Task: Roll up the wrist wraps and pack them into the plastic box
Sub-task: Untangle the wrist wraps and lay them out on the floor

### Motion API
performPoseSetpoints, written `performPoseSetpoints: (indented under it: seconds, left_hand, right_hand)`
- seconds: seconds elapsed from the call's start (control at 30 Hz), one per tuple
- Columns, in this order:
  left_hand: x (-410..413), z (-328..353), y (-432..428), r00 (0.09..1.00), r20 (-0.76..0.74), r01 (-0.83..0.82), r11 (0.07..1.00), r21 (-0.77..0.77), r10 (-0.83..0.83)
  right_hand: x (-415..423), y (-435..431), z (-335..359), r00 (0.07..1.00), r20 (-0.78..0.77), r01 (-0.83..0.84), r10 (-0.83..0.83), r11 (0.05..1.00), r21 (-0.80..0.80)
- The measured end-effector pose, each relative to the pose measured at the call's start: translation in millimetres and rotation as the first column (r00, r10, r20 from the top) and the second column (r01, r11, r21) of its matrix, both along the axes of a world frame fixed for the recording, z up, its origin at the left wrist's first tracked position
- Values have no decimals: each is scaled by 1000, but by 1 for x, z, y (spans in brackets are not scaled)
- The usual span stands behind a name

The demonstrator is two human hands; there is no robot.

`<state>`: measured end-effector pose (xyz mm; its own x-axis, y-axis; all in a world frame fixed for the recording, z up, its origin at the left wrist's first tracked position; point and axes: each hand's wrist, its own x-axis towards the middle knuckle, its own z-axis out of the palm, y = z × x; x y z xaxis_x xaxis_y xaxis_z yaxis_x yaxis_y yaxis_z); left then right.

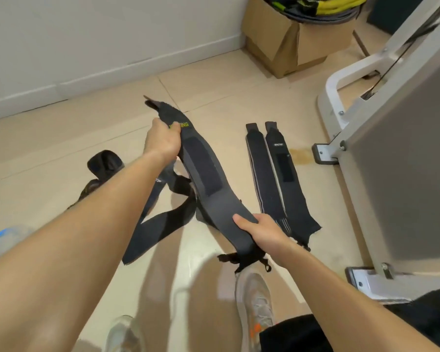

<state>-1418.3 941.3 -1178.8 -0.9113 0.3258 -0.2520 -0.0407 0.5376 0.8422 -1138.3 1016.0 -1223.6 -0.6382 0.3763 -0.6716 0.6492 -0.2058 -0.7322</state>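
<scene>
Head view, the only one I have. My left hand (163, 141) is curled over the far end of a black wrist wrap (211, 199) at the centre of the frame. My right hand (261, 231) pinches the near end, thumb on top and fingers underneath, just above the frayed thumb loop (241, 260) that dangles over my right shoe (254, 301). Between the two grips the wrap hangs stretched and slightly bowed, Velcro patch (201, 161) facing up, lifted off the tiled floor (226, 80).

Two flat wraps (262, 179) lie side by side, touching, just right of centre, straightened but unrolled. Under my left forearm is a tangle of loose straps (163, 224). A curled wrap (104, 162) sits at centre left; I cannot tell whether it is properly rolled.

The plastic box (3, 240), blue-rimmed and blurred, shows at the lower left edge, well apart from the wrap in hand; I cannot see inside it. A cardboard box (290, 47) stands at top centre and a white metal frame (353, 102) fills the right side.

I read this as the straightening step: nothing in my hands is rolled yet, so the task looks early. Next I either lay this wrap beside the other two or begin rolling. I would start at the thumb-loop end so the Velcro finishes outside and can close the roll. That calls for steady tension and aligned edges, since the fabric looks stretchy and will likely spring loose if released.
</scene>
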Motion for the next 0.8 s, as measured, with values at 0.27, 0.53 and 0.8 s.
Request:
performPoseSetpoints:
  seconds: [0.27, 0.53, 0.8]
  left_hand:
    - [-24, -92, 90, 955, 283, 58, 991, 120, -90]
    - [-89, -168, 192, 965, 205, 108, 962, 251, -162]
    - [-104, -250, 220, 912, 352, 173, 975, 141, -213]
  right_hand:
    - [-30, 52, -61, 947, 300, 116, -119, 993, 29]
    - [-103, 99, -125, 897, 272, 304, -348, 933, 191]
    - [-122, 130, -186, 868, 259, 387, -423, 905, 178]
